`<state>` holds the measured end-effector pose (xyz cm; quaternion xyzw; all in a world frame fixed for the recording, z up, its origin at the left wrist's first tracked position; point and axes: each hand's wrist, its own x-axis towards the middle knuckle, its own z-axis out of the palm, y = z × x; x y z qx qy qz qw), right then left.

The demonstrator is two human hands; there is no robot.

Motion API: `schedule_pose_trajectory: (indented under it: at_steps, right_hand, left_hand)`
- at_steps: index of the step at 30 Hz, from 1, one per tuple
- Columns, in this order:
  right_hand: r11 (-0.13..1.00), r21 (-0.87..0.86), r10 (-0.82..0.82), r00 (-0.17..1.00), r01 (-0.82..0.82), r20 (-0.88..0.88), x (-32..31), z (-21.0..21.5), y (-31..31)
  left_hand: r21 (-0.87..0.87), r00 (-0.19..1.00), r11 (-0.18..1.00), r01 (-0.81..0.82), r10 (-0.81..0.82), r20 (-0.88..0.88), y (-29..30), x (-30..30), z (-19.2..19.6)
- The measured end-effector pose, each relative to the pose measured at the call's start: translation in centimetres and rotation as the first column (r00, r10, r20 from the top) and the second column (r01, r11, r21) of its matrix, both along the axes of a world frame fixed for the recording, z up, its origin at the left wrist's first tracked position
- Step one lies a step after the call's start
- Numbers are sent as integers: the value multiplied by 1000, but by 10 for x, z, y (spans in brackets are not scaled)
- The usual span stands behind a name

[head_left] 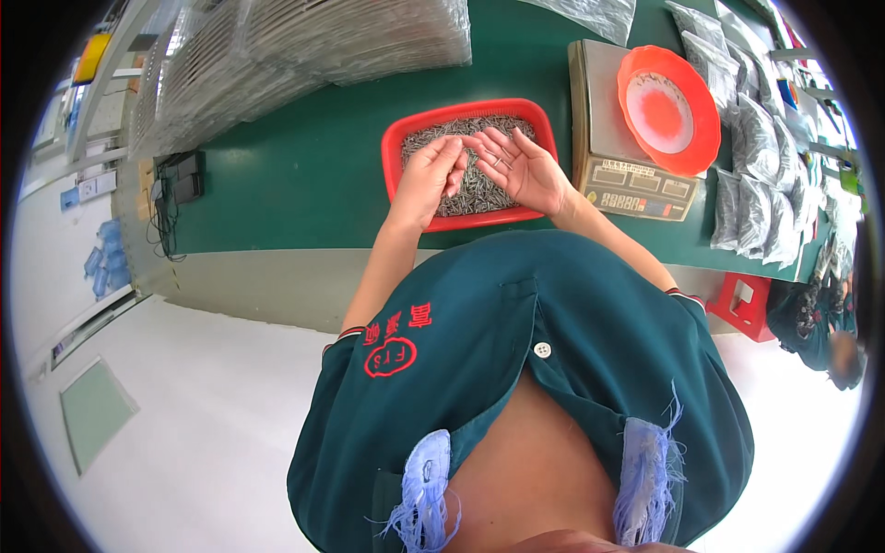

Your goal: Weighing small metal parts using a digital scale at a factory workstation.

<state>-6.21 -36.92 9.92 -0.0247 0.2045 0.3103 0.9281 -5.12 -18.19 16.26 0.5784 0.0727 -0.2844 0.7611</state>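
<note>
Green covers the table (304, 166), which runs across the upper half of the view above a pale floor. Near its front edge sits a red tray (395, 147) heaped with small grey metal pins (479, 189). Both hands hover over that tray. The left hand (429, 180) is curled, its fingers (454, 158) bunched downward just above the pins, though whether they pinch any is too small to tell. The right hand (521, 166) lies palm up and spread, with 2 or 3 pins resting on the palm; its fingers are loose, gripping nothing. Just right of the tray stands a beige weighing scale (636, 180) carrying a round red plate (668, 111). Filled clear bags (765, 184) are lined up farther right, and stacks of clear plastic packaging (304, 46) fill the table's far left.
</note>
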Motion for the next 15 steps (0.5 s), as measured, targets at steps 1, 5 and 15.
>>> schedule_pose_trajectory:
  at_steps: [1,5,15]
  right_hand:
    - [1000,17,-10,1000,10,3,-2,-1,0]
    - [999,43,-23,999,21,38,-5,-6,-1]
    - [998,-49,55,984,-47,172,-8,5,6]
  left_hand:
    - [-73,999,997,-34,32,-39,0,0,1]
    - [58,999,998,28,-26,-38,-8,-9,3]
    - [59,975,974,221,-222,11,-28,-16,13]
